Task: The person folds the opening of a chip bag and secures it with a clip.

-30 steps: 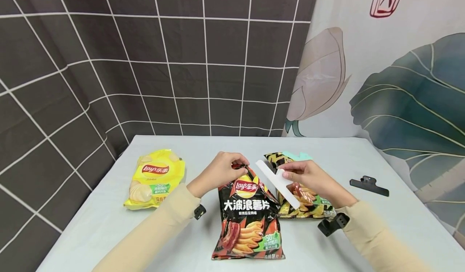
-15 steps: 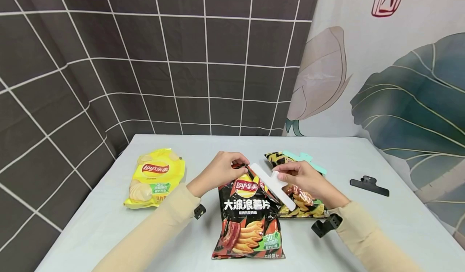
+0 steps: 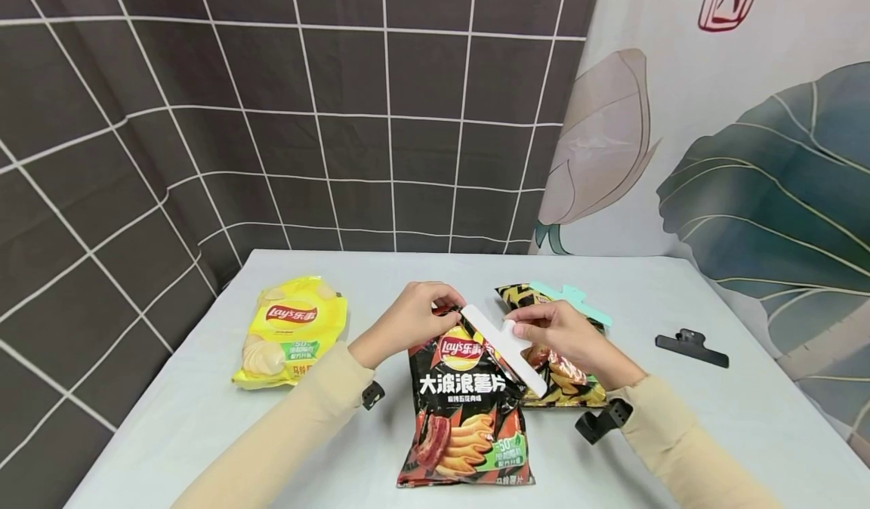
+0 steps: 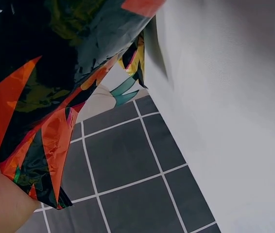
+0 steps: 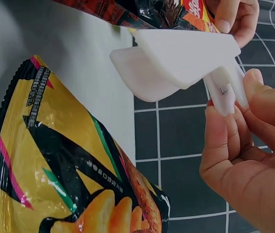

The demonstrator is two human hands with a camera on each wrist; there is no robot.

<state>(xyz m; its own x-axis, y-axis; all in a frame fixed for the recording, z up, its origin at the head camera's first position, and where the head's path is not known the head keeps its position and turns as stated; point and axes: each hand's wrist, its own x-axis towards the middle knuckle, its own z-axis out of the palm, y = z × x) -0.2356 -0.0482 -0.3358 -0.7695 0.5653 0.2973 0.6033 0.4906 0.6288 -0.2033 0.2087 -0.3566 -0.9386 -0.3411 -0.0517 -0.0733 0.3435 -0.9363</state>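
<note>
The left hand point(image 3: 423, 317) grips the near red-and-black foil bag point(image 3: 462, 426) by its top, the right hand point(image 3: 567, 335) pinches a white plastic clip point(image 3: 501, 348) at its edge, apparently unclamped, while the gold-and-black foil bag point(image 3: 560, 392), right, seems clipped and the yellow foil bag point(image 3: 291, 335), left, unclipped.

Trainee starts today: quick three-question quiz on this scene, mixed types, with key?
1. What does the right hand pinch?
2. True or false: the black clip lies on the table, apart from the bags.
3. Which bag does the left hand hold?
a) yellow bag
b) gold bag
c) black-red bag

Key:
1. The white clip.
2. True.
3. c, by its top.
</note>
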